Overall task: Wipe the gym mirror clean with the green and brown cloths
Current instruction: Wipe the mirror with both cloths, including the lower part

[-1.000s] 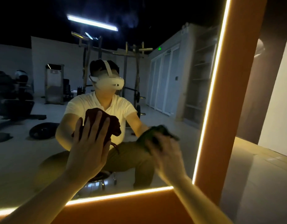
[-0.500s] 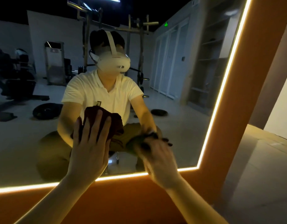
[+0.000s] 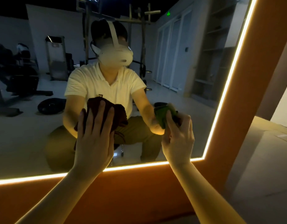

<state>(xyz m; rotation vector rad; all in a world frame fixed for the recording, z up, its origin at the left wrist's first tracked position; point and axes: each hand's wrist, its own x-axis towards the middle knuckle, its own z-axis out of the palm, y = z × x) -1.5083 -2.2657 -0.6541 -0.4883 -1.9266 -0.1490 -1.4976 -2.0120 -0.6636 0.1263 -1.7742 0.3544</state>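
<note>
The gym mirror (image 3: 180,70) fills most of the view, edged by a glowing light strip and an orange frame. My left hand (image 3: 95,139) lies flat with straight fingers, pressing the bunched brown cloth (image 3: 118,113) against the glass left of centre. My right hand (image 3: 178,139) holds the green cloth (image 3: 161,115) against the glass near the mirror's lower right corner, its fingers curled round the cloth. Much of each cloth is hidden behind the hand on it.
The orange frame (image 3: 139,191) runs below and up the right side of the glass. The lit strip (image 3: 136,166) marks the mirror's lower edge. A pale floor (image 3: 260,159) lies to the right. Gym machines and weight plates show only as reflections.
The view has tilted down and closer. My right hand with the green cloth has shifted along the lower right glass. My left hand stays pressed on the brown cloth.
</note>
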